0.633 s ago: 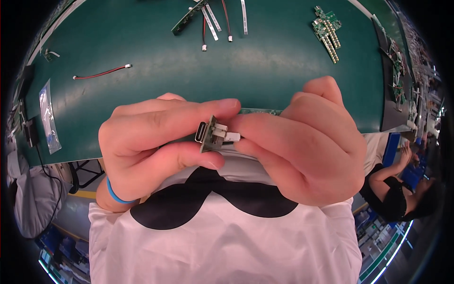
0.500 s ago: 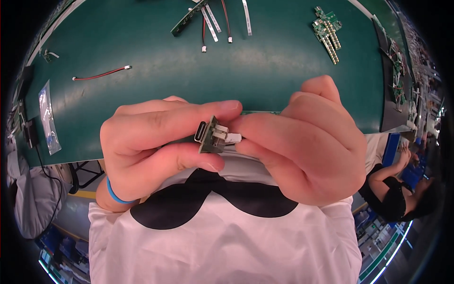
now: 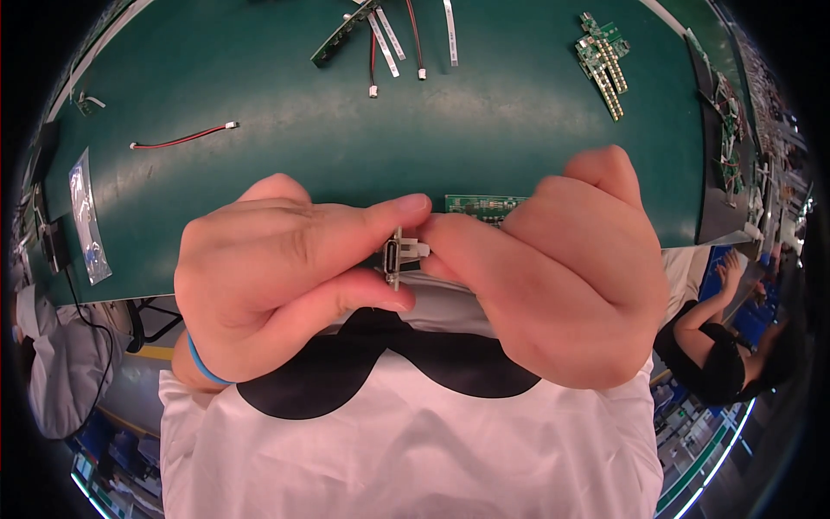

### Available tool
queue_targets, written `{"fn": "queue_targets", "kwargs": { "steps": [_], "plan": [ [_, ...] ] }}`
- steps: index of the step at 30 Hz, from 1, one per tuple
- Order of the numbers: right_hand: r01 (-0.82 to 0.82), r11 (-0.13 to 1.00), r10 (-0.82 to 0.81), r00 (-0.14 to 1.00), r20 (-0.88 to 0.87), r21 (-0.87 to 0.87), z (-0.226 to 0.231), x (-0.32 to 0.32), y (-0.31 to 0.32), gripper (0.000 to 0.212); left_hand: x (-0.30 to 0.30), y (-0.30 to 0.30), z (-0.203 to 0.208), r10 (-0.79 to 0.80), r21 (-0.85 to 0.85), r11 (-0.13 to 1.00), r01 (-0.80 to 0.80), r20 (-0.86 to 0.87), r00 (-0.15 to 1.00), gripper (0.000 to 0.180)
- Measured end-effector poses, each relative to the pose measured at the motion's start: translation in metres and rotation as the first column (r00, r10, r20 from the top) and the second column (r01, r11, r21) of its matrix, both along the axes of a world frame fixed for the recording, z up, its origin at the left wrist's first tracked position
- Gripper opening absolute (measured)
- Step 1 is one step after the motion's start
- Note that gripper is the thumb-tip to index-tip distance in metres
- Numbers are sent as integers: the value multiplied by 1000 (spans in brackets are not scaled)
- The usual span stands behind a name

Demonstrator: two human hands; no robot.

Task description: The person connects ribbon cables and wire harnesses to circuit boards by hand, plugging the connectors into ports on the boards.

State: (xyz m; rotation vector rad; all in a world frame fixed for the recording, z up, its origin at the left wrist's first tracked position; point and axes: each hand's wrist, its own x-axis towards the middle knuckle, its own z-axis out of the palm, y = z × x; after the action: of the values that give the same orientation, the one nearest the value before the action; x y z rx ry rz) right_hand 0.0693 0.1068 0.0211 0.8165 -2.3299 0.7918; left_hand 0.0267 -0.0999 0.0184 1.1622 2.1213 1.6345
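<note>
Held on edge over the table's front is a small circuit board (image 3: 398,278) with a metal oval port (image 3: 392,253) on its left face. My left hand (image 3: 259,268) is closed on it, index finger at the upper edge and thumb at the lower. A white connector plug (image 3: 423,250) sits at the light socket on the board's right face. The fingertips of my right hand (image 3: 571,281) are pinched together at that plug; whether it is fully seated cannot be seen. Behind the right fingers lies a green circuit board (image 3: 486,206), partly hidden.
On the green table (image 3: 285,86) lie a red-black cable (image 3: 183,138), a clear plastic bag (image 3: 89,216), another board (image 3: 341,36) near loose cables and white strips, and stacked boards (image 3: 605,65). A dark tray (image 3: 722,195) lines the right edge. Another person (image 3: 718,346) sits at right.
The small board has turned so its port faces more toward me. My right hand has shifted slightly, and more of the green board behind it shows.
</note>
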Motion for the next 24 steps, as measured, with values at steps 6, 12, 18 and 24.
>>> {"fn": "queue_targets", "kwargs": {
  "steps": [6,12,18,24],
  "plan": [
    [-41,998,37,993,114,37,8,-2,1,24,2,1,11,-17,-189,982,-2,-96,995,46],
    [-66,991,111,894,435,-116,13,-30,12,18,13,15,-3,185,169,926,-337,573,798,31],
    [194,783,285,733,618,-591,-19,-3,38,61,5,1,-2,73,313,897,-312,591,803,39],
    [243,577,510,638,576,-780,-22,13,12,85,20,-3,12,-2,350,889,-296,649,761,47]
  ]
}}
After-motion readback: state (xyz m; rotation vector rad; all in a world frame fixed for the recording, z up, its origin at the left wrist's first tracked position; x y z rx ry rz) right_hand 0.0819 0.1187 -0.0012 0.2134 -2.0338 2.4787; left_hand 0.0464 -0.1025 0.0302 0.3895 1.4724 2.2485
